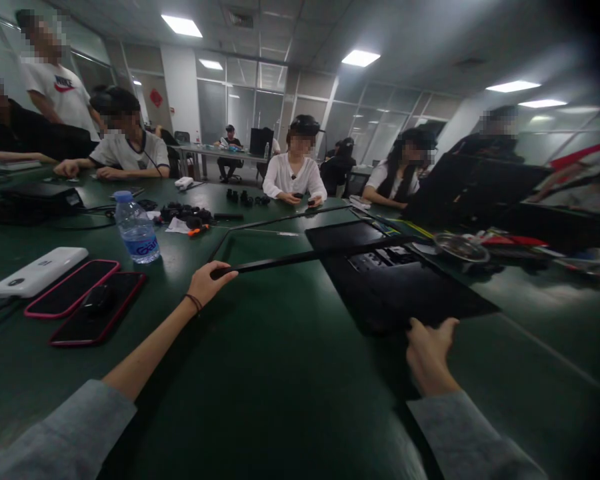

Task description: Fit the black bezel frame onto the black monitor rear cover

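My left hand [209, 281] is closed on the near corner of a thin black frame [300, 256] and lifts it above the green table [260, 373]. The frame's far side stretches toward the middle of the table. My right hand [427, 353] grips the near edge of a flat black panel [405, 293] that lies on the table, thumb up over the edge. Inside the panel's opening some circuit parts [380, 257] show. Both my sleeves are grey.
Two red-edged phones [87, 300], a white power bank [37, 270] and a water bottle [137, 230] lie left. Small black parts [185, 213] and a metal bowl [460, 247] sit further off. Several people sit round the table's far side.
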`<state>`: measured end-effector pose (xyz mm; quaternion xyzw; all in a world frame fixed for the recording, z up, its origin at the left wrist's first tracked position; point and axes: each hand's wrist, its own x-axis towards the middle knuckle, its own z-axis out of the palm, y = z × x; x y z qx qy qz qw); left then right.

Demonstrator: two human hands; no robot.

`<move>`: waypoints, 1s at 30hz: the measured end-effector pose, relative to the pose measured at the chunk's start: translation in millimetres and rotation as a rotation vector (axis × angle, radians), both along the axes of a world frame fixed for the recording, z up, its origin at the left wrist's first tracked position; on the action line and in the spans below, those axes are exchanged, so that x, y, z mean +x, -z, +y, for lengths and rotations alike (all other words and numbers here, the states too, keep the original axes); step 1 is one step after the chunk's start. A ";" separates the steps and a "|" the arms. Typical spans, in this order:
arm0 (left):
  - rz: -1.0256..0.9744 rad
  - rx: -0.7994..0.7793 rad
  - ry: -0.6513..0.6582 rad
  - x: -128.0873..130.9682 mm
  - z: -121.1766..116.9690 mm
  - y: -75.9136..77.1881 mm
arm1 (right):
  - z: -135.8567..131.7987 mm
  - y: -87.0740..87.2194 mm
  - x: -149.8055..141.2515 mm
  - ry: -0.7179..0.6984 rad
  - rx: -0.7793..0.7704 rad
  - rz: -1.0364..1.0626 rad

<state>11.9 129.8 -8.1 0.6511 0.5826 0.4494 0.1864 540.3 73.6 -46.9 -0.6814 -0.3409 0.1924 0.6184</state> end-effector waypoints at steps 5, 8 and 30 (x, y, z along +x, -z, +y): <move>0.024 0.116 -0.003 7.2 -5.8 -4.9 | 17.4 -7.1 -37.9 -0.081 -0.083 0.203; 0.075 0.204 -0.009 10.1 -9.6 -9.1 | 44.6 -23.2 -42.7 -0.300 -0.144 0.275; 0.395 -0.035 0.008 -11.2 9.4 12.4 | 125.6 -7.8 -10.4 -0.508 -0.074 -0.022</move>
